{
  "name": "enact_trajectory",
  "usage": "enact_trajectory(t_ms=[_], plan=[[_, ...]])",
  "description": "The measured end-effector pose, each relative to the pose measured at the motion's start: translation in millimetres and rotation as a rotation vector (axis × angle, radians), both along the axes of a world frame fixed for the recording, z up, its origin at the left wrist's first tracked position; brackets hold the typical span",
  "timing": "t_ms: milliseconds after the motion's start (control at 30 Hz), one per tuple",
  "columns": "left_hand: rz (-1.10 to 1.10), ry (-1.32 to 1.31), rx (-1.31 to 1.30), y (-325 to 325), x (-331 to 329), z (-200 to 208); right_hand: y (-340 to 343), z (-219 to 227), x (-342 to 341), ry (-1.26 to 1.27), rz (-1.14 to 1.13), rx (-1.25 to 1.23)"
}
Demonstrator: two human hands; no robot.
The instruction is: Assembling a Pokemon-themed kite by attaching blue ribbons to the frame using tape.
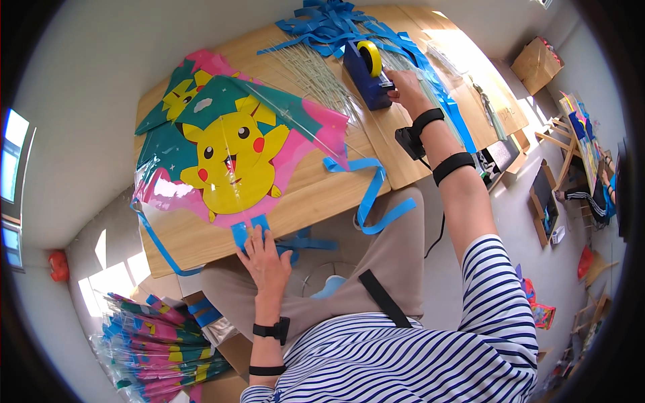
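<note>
Here, seen from above: a wooden table (pixel 316 195) with a kite (pixel 232 151) lying flat on it, yellow cartoon creature on a teal and pink ground. Lay well toward the table's left half, its lower tip pointing at the near edge. Stuck at that tip, two short blue strips (pixel 250 230) hanging over the edge. Left hand (pixel 267 262) placed right there, palm down, fingers spread and pressing on the strips at the table's rim, so touching the kite's lowest point. A second kite (pixel 178 91) of the same print partly tucked beneath the first, further back and to the left.

Right hand (pixel 406 87) stretched far forward, well apart from the kite, resting on the near end of a dark blue tape dispenser (pixel 368 75) with a yellow roll (pixel 370 57) on top. Fingers curled against the dispenser's front; whether pinching any tape, impossible to tell. Black bands on both wrists and forearms.

Between dispenser and kite, a fan of thin pale rods (pixel 316 77) on the wood. Behind the dispenser, a heap of blue ribbon strips (pixel 322 23). A longer loose blue ribbon (pixel 369 191) curling off the table's near right edge, just beside the kite's pink right corner. On the floor at lower left, a stack of folded kites (pixel 161 342).
</note>
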State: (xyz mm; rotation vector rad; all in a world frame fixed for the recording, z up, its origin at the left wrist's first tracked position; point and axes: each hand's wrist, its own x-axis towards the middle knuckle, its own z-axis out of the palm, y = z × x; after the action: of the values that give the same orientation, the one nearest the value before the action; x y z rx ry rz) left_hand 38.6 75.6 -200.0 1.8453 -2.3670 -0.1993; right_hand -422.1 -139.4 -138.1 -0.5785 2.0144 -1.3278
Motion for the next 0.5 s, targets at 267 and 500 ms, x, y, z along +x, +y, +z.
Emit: enact_trajectory(t_ms=[267, 500], plan=[[-0.011, 0.01, -0.022, 0.8, -0.2, -1.6, 17.9, 5.2, 1.1, -0.29, 0.018, -0.156], [-0.027, 0.013, -0.025, -0.2, 0.5, -3.1, 32.9, -18.3, -2.0, -0.363, 0.043, -0.27]])
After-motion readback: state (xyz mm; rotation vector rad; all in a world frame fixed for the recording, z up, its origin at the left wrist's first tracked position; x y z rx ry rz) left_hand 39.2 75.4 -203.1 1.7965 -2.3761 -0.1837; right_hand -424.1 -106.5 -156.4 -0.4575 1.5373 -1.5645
